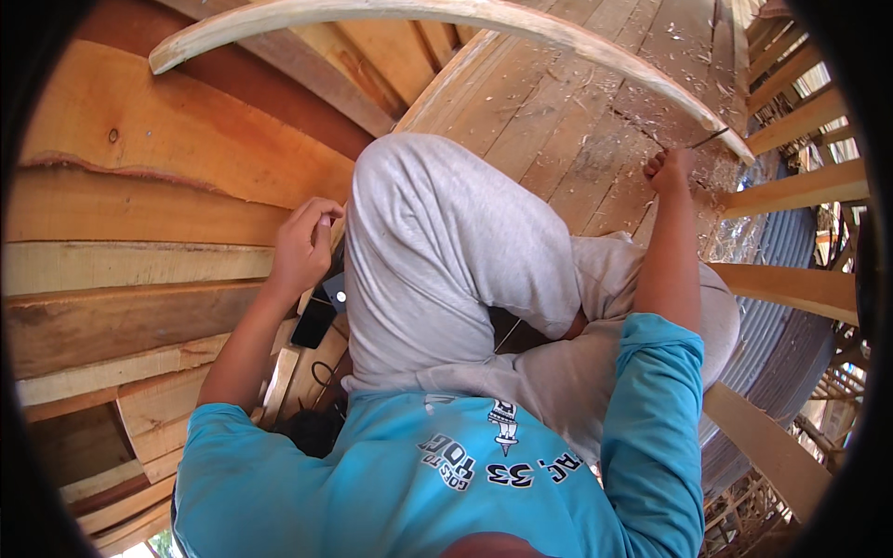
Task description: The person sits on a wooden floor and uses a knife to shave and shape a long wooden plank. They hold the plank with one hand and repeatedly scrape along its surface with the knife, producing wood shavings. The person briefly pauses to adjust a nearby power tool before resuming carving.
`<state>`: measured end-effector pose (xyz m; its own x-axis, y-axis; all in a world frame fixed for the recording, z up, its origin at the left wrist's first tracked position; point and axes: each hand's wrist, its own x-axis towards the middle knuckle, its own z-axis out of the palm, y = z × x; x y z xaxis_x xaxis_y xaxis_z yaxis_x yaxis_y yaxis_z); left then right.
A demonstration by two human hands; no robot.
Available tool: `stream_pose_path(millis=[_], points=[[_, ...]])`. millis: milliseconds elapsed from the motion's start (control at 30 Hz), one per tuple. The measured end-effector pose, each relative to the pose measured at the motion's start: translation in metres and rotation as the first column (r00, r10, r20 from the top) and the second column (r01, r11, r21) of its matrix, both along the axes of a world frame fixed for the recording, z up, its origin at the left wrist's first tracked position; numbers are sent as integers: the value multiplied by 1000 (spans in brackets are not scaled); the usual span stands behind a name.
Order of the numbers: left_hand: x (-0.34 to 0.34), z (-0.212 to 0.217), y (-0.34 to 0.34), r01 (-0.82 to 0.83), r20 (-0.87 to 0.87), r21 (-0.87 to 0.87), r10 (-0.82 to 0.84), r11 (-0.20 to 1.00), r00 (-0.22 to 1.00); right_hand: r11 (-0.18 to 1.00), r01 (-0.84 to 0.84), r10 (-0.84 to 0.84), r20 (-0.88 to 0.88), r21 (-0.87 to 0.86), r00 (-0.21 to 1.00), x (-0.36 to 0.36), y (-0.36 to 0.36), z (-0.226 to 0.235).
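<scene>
Across the top of the head view, a long curved piece of pale wood (419,13) makes an arch before you. Its left end is over the stacked boards (177,130), and its right end comes down near the upright slats (800,192). Your right hand (672,170) is just beside this right end. Its fingers are closed in a fist around a thin dark tool (710,139), which points away from you and to the right. The tip of the tool overlaps the wood in the view, but whether the two are touching, you cannot tell from here.

Your left hand (305,244) is well apart from the curved piece, between the boards and your raised knee in grey trousers (446,232). Its fingers are loosely bent and their tips are partly hidden, so it cannot be told whether they hold something. Just below this hand, near your thigh, lies a black flat device (314,323).

You sit with your right leg folded. Under the arch, curled shavings (581,79) are scattered over the plank floor (535,158). Behind the slats, on your right, a grey ribbed surface (779,232) is bending downward.
</scene>
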<state>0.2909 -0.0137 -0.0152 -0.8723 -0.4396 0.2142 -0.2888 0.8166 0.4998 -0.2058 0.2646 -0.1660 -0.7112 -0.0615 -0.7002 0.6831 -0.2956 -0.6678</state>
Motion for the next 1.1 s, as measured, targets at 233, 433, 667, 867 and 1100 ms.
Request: stream_pose_path(millis=[233, 433, 667, 867, 1100], points=[[170, -59, 20, 159, 394, -189, -73, 969, 916, 999, 2, -2, -21, 34, 1000, -3, 1, 2], [235, -86, 26, 229, 758, -255, 47, 939, 650, 999, -4, 6, -60, 34, 998, 0, 7, 7], [257, -109, 39, 294, 869, -261, 91, 920, 487, 999, -31, 31, -30, 16, 999, 13, 4, 13], [270, -117, 41, 317, 878, -305, 136, 898, 460, 996, -82, 83, -35, 32, 996, 14, 11, 12], [258, -102, 55, 303, 894, -318, 178, 898, 410, 995, -96, 96, -70, 11, 993, 15, 14, 8]])
